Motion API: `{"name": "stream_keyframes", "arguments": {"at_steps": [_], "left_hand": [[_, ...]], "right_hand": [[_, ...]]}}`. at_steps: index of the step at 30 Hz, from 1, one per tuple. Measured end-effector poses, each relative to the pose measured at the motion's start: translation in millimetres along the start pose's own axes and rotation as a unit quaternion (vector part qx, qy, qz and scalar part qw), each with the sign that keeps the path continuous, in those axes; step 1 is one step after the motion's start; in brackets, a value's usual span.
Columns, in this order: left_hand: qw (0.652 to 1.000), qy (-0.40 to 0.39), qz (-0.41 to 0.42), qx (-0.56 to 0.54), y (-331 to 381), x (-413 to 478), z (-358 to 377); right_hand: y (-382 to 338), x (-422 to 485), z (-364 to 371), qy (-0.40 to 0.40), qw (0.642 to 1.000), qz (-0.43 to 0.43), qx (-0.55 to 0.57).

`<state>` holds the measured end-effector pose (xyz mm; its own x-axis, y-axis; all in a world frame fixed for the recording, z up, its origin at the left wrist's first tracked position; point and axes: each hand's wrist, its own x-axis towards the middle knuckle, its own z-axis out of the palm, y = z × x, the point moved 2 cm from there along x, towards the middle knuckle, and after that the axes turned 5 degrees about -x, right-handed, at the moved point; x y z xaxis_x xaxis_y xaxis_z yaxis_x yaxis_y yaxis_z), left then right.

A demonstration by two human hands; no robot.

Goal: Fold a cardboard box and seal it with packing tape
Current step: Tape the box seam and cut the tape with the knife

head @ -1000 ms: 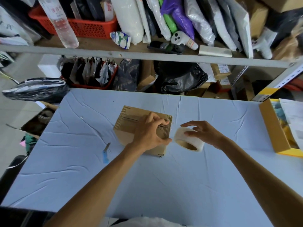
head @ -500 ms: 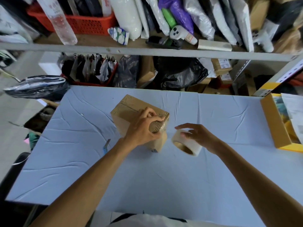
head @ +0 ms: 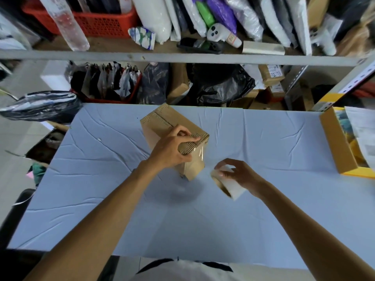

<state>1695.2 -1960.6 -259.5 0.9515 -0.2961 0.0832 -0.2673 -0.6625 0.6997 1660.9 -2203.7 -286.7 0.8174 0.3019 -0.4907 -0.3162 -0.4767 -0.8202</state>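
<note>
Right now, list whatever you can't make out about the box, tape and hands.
- Head view: near end of the box top seam, covered by the left hand.
- Head view: the tape, motion-blurred and partly under the right hand; its free end cannot be traced.
- Head view: the box's bottom and far sides, facing away.
- Head view: the yellow box, cut off by the right edge.

No text reads clearly (shelf labels blur).
</note>
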Motion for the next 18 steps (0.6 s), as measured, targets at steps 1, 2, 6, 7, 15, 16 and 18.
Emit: {"name": "stream_keyframes", "arguments": {"at_steps": [1, 2, 6, 7, 15, 16, 18], "left_hand": [[1.0, -0.001, 0.001, 0.0, -1, 0, 1], [1.0, -0.001, 0.003, 0.0, -2, 0, 0], [1.0, -0.003, 0.006, 0.001, -4, -1, 0], [1.0, -0.006, 0.005, 0.002, -5, -1, -1], [0.999, -0.03, 0.008, 0.008, -5, -2, -5], [0.999, -0.037, 0.01, 0.012, -4, -3, -5], [0.999, -0.049, 0.008, 0.007, -5, -1, -7]], "right_hand": [[-1, -4, -2, -0.001, 1.0, -0.005, 0.018], [-3, -8, -3, 0.0, 1.0, -0.007, 0.03], [-1, -10, 1, 0.04, 0.998, 0.031, 0.046], [0, -9, 3, 0.062, 0.996, 0.043, 0.055], [4, -7, 6, 0.065, 0.995, 0.074, -0.013], [4, -7, 9, 0.055, 0.994, 0.081, -0.038], [4, -6, 15, 0.062, 0.994, 0.073, -0.046]]}}
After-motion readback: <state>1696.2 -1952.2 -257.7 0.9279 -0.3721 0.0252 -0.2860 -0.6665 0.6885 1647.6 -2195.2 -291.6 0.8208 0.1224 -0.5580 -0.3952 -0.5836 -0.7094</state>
